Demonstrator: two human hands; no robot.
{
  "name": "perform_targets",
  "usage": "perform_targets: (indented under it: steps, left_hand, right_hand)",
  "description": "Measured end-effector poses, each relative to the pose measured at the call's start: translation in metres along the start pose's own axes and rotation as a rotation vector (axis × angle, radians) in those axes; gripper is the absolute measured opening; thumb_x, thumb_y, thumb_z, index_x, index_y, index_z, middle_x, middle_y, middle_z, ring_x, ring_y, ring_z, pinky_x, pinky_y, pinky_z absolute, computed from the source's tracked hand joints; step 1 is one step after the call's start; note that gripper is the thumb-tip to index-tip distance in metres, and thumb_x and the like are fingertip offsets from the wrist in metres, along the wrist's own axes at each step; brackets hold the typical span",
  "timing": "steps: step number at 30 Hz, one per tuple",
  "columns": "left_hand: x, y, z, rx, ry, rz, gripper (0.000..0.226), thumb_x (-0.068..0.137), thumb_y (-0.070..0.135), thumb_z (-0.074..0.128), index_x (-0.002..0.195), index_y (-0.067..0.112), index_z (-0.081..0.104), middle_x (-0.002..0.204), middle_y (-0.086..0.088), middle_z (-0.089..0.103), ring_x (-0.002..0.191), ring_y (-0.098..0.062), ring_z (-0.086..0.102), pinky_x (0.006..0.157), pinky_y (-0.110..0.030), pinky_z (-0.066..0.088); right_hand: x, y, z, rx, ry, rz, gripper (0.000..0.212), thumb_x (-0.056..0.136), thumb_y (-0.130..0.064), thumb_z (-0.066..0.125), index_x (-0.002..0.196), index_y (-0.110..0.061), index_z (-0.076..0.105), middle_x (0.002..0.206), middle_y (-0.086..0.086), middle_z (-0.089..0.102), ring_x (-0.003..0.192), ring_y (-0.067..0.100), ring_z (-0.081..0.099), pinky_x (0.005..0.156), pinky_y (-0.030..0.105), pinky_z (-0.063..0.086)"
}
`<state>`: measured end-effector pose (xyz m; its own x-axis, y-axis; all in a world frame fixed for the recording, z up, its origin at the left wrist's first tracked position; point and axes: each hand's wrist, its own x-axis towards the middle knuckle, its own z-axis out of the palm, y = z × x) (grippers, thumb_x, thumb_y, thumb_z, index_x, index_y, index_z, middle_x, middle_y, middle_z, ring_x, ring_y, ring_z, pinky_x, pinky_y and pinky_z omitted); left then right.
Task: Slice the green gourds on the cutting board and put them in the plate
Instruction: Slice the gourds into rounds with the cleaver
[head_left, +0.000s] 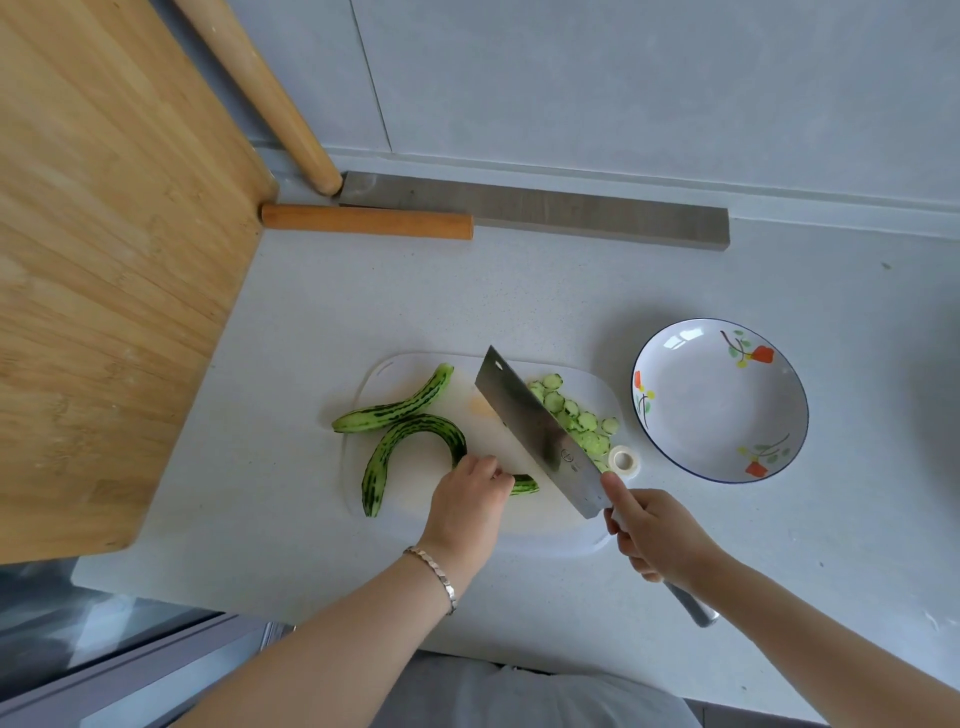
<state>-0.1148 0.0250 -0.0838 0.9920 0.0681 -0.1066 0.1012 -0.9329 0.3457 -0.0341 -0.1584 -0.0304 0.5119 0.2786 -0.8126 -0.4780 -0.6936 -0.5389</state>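
Two striped green gourds lie on the white cutting board (415, 514): a straighter one (400, 408) at the back left and a curved one (410, 447) in front. My left hand (470, 496) holds the curved gourd near its right end, fingers curled over it. My right hand (652, 535) grips the handle of a cleaver (535, 431), whose blade stands over the board just right of that gourd's tip. A pile of gourd slices (576, 415) lies behind the blade. The flowered plate (719, 400) stands to the right with nothing in it.
A small roll of white tape (623, 460) sits at the board's right edge. A large wooden board (104, 260) leans at the left. Two wooden rolling pins (363, 221) and a grey bar (571, 215) lie against the back wall.
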Motion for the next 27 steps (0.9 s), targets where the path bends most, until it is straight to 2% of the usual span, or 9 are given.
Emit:
perform_targets:
  steps: [20, 22, 27]
  left_hand:
    - [0.004, 0.004, 0.000, -0.009, 0.040, -0.015, 0.033, 0.033, -0.008, 0.086, 0.055, 0.010, 0.070, 0.059, -0.002, 0.057, 0.052, -0.021, 0.055, 0.036, -0.017, 0.032]
    - [0.004, 0.004, 0.001, -0.002, 0.038, -0.018, 0.034, 0.032, -0.008, 0.086, 0.055, 0.010, 0.069, 0.059, -0.002, 0.057, 0.052, -0.021, 0.055, 0.036, -0.017, 0.032]
    - [0.004, 0.003, 0.004, 0.007, 0.025, -0.038, 0.037, 0.027, -0.011, 0.083, 0.053, 0.011, 0.068, 0.057, -0.001, 0.055, 0.050, -0.022, 0.052, 0.036, -0.016, 0.030]
  right_hand:
    - [-0.007, -0.005, 0.010, -0.053, -0.014, -0.021, 0.053, 0.093, -0.054, 0.037, 0.061, -0.012, 0.041, 0.038, -0.008, 0.033, 0.029, 0.007, 0.026, 0.035, 0.017, 0.023]
    - [-0.006, -0.002, 0.013, -0.100, 0.017, -0.038, 0.053, 0.092, -0.055, 0.037, 0.061, -0.012, 0.041, 0.041, -0.006, 0.035, 0.032, 0.008, 0.028, 0.037, 0.018, 0.026]
    - [-0.001, 0.007, 0.029, -0.258, 0.102, -0.099, 0.052, 0.091, -0.058, 0.035, 0.068, -0.012, 0.039, 0.062, 0.006, 0.036, 0.053, 0.018, 0.030, 0.056, 0.028, 0.028]
